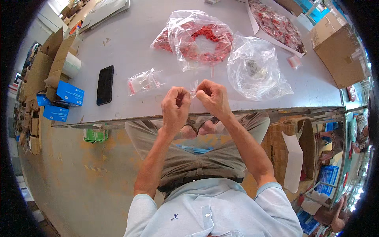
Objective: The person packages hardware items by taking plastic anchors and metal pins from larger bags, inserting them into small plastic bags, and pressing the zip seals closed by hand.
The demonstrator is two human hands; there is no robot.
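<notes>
My left hand (175, 106) and my right hand (213, 98) are close together above the near edge of the grey table (130, 51), fingers curled. Between them they pinch a small clear plastic bag (194, 89). Just beyond the hands lies a large clear bag of small red parts (203, 39). To the right of it sits another clear bag holding a few grey metal parts (254, 69). A little pile of small zip bags with red strips (143, 81) lies left of my hands.
A black phone (105, 84) lies on the table's left. A white tray of filled red packets (278, 25) sits at the far right, beside a brown cardboard box (339, 51). Blue boxes (70, 93) and cartons stand left; an open carton (290, 150) stands by my right knee.
</notes>
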